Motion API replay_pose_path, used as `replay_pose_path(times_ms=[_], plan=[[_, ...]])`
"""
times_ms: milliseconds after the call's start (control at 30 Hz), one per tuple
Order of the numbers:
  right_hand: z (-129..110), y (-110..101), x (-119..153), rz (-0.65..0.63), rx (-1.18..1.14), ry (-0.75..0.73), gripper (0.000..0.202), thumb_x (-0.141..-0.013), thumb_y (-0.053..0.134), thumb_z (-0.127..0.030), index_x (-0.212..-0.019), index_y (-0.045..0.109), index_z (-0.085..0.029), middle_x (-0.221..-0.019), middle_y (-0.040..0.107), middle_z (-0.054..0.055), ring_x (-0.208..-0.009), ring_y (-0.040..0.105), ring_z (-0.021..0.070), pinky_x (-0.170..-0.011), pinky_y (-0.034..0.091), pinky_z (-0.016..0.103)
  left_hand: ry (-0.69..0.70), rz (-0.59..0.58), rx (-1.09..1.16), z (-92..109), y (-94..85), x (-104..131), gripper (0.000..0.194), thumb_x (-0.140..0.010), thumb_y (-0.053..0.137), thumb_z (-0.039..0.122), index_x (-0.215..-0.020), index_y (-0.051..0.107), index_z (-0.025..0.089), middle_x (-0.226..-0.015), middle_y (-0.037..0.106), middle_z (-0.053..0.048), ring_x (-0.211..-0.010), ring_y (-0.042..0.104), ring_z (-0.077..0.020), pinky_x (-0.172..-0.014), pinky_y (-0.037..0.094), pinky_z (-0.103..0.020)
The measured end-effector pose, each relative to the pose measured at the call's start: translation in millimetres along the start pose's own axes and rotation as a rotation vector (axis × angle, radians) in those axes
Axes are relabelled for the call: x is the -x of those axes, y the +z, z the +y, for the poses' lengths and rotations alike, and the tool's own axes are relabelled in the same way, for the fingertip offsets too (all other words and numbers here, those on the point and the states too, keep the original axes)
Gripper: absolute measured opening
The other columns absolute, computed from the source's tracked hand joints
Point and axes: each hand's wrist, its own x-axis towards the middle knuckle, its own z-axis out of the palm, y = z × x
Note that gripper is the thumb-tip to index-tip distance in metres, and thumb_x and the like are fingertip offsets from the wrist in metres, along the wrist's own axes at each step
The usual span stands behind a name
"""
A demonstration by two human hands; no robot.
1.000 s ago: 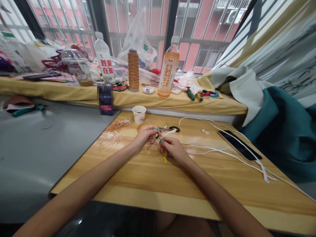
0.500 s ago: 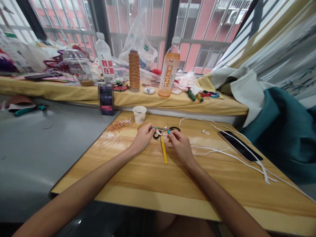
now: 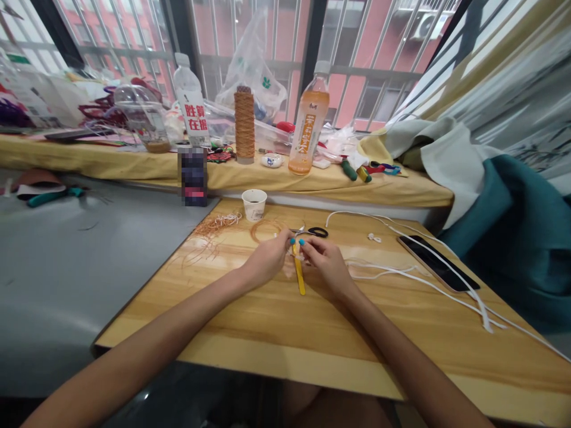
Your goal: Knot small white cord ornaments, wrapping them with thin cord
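My left hand [image 3: 268,257] and my right hand [image 3: 329,260] meet over the middle of the wooden table, thumbs and forefingers pinched almost tip to tip. Between them is a thin white cord [image 3: 300,255], small and partly covered by the fingers. Just beneath lies a slim yellow tool [image 3: 301,282], perhaps tweezers, its far end hidden by my hands. Behind my fingers rest black-handled scissors [image 3: 318,232], one handle loop now covered. A loose coil of brown thread [image 3: 260,224] lies beyond my left hand. White cords [image 3: 404,275] stretch rightward from near my right hand.
A paper cup [image 3: 254,205] with dark contents stands at the table's back, beside brown thread scraps [image 3: 209,230]. At right lies a phone [image 3: 435,261] under a white cord. On the sill are a thread spool [image 3: 244,128], an orange drink bottle [image 3: 308,125] and a clear bottle [image 3: 191,107].
My left hand has moved right, and the fingertips of both hands have come together. The white piece that showed between them is now mostly covered. The view has shifted slightly.
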Motion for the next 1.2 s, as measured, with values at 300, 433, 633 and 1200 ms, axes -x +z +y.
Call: replay_pose_path(times_ms=[300, 433, 633, 1200], plan=[[5.0, 6.7, -1.6, -0.050, -0.308, 0.286, 0.026, -0.066, 0.056, -0.043, -0.067, 0.055, -0.017, -0.049, 0.051, -0.004, -0.037, 0.044, 0.0081, -0.035, 0.028, 0.020, 0.020, 0.005, -0.036, 12.8, -4.0, 3.7, 0.011, -0.081, 0.040, 0.023, -0.088, 0.048, 0.019, -0.057, 0.045, 0.002, -0.046, 0.038, -0.0106, -0.050, 0.022, -0.021], [1.9, 7.8, -0.5, 0.058, -0.520, 0.346, 0.026, -0.059, 0.064, -0.041, -0.064, 0.055, -0.017, -0.051, 0.054, -0.003, -0.037, 0.046, 0.0065, -0.034, 0.031, 0.018, 0.089, -0.037, -0.129, 12.9, -3.2, 6.7, 0.013, -0.081, 0.040, 0.023, -0.090, 0.050, 0.020, -0.058, 0.048, 0.001, -0.047, 0.040, -0.0111, -0.050, 0.023, -0.021], [-5.4, 9.4, 2.8, 0.057, -0.790, 0.452, 0.021, -0.058, 0.068, -0.031, -0.066, 0.058, -0.015, -0.047, 0.052, -0.005, -0.038, 0.043, 0.0027, -0.033, 0.031, 0.012, 0.098, -0.073, -0.406, 12.1, -0.6, 6.9, 0.025, -0.086, 0.028, 0.030, -0.096, 0.048, 0.018, -0.066, 0.056, -0.003, -0.055, 0.051, -0.0153, -0.050, 0.028, -0.022], [-15.8, 12.6, 2.7, 0.087, -1.002, 0.540, 0.011, -0.070, 0.057, -0.012, -0.062, 0.065, -0.012, -0.061, 0.064, 0.001, -0.053, 0.057, 0.0040, -0.056, 0.048, 0.009, -0.039, 0.012, -0.187, 8.5, 3.2, 4.4, 0.023, -0.085, 0.028, 0.033, -0.091, 0.045, 0.018, -0.067, 0.056, -0.001, -0.058, 0.053, -0.0142, -0.054, 0.036, -0.023]])
